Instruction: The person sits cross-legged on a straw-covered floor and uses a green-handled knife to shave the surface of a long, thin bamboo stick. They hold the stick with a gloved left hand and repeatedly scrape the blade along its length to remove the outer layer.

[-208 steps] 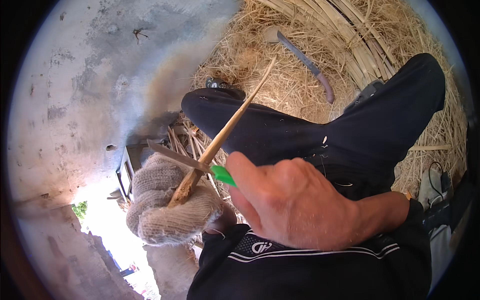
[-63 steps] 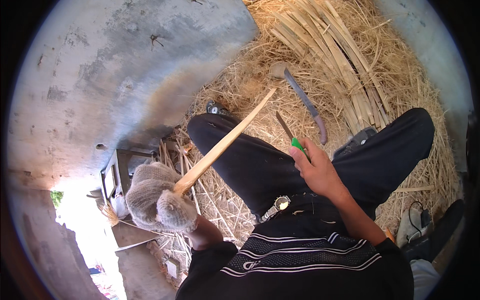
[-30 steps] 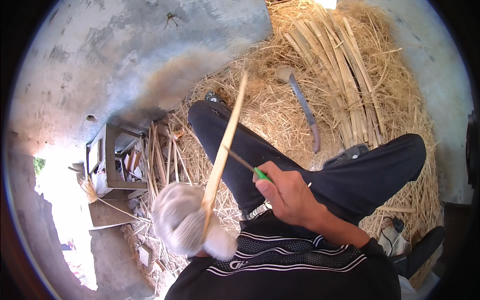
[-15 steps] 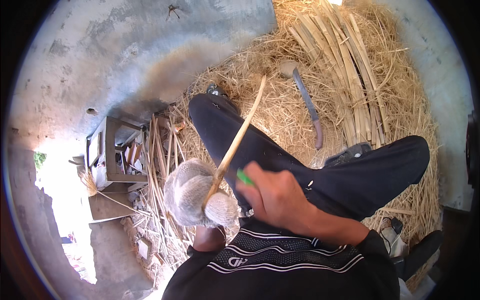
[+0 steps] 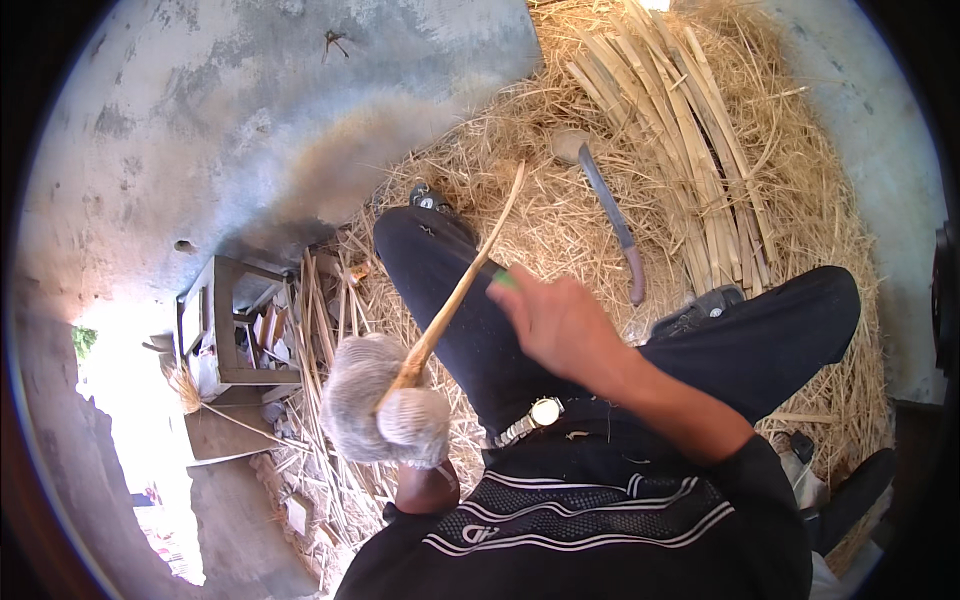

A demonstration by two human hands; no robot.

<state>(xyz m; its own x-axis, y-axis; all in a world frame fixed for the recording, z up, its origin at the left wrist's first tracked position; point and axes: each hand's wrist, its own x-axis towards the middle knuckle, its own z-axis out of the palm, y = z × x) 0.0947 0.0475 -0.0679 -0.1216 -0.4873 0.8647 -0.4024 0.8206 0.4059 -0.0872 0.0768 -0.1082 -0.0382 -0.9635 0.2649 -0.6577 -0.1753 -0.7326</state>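
My left hand (image 5: 380,415), in a grey knitted glove, grips the lower end of a long thin cane strip (image 5: 470,270) that slants up and to the right over my dark trouser leg (image 5: 450,290). My right hand (image 5: 560,325) is closed around a small knife with a green handle (image 5: 505,279), pressed against the strip near its middle. The blade is hidden behind the hand and the strip.
I sit on straw shavings (image 5: 520,190). A bundle of split cane strips (image 5: 680,140) lies ahead to the right, with a curved billhook (image 5: 610,215) beside it. A small wooden stool (image 5: 225,330) and loose strips lie left, on a concrete floor (image 5: 220,130).
The right hand with the knife has slid up along the strip, away from the gloved left hand. The strip stays slanted over my leg.
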